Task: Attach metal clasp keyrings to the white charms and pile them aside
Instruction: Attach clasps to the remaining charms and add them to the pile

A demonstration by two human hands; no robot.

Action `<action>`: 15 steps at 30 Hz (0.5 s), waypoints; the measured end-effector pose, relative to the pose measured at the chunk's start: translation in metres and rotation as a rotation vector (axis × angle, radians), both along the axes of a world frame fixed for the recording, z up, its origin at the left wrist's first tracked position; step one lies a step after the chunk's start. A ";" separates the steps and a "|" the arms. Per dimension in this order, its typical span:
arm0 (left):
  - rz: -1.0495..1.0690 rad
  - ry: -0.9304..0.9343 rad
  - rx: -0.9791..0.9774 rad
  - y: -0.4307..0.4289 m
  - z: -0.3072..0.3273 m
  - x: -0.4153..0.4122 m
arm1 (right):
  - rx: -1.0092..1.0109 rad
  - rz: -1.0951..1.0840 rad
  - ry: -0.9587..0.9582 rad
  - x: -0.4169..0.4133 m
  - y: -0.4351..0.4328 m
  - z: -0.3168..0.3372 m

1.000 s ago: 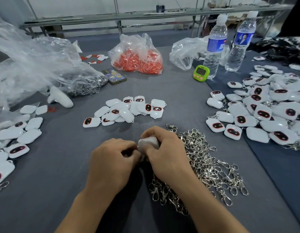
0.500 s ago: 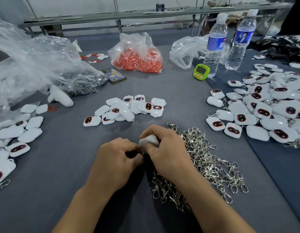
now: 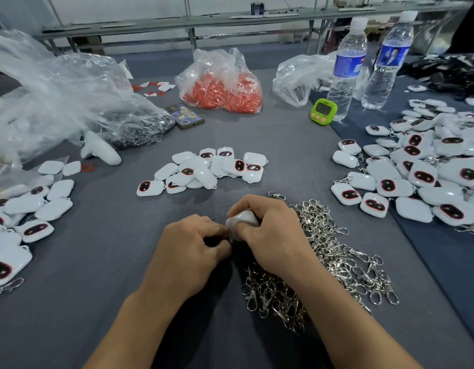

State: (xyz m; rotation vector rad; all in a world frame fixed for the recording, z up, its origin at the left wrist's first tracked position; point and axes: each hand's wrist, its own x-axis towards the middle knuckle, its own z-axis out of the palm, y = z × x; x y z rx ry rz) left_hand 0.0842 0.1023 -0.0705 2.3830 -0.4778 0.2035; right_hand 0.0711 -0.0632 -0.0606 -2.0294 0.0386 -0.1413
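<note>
Nearest, both hands meet at table centre: right hand (image 3: 270,235) clenched round one white charm (image 3: 242,222), only its rounded top showing between thumb and fingers, long axis running roughly left-right, face side hidden. Left hand (image 3: 189,251) curled tight, fingertips pinched against the charm's left end; what it pinches can't be made out, likely too small, clasp not visible there. Heap of metal clasp keyrings (image 3: 331,257) lies just right of and partly under the right wrist, on the grey table (image 3: 70,302). Beyond the hands, a small loose cluster of charms (image 3: 204,169), some face up, some face down. Finished pile (image 3: 422,177) off right, cut by frame edge; another batch (image 3: 23,209) at left, also cut off. Far: bag of orange parts (image 3: 222,86), green timer (image 3: 323,111), two water bottles (image 3: 347,67), clear plastic bags (image 3: 57,97) left, contents blurry.
</note>
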 end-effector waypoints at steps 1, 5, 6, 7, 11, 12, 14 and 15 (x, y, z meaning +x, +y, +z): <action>-0.001 -0.001 -0.004 0.000 0.000 -0.001 | -0.009 0.005 -0.001 0.000 -0.001 0.000; -0.004 -0.002 -0.013 -0.001 0.001 -0.002 | -0.024 0.030 0.008 0.001 -0.002 0.002; -0.002 -0.003 -0.018 -0.001 0.001 -0.003 | -0.028 0.037 0.010 0.002 -0.003 0.002; 0.001 -0.006 -0.018 -0.001 0.000 -0.003 | -0.034 0.043 0.012 0.002 -0.003 0.003; 0.002 -0.046 0.020 -0.002 0.000 -0.006 | -0.044 0.063 0.016 0.003 -0.004 0.004; -0.003 -0.057 0.035 -0.002 0.000 -0.007 | -0.037 0.065 0.020 0.002 -0.005 0.004; -0.003 -0.051 0.043 -0.003 0.001 -0.008 | -0.016 0.068 0.032 0.003 -0.006 0.004; 0.004 -0.033 0.025 -0.003 0.001 -0.009 | -0.001 0.069 0.041 0.003 -0.007 0.004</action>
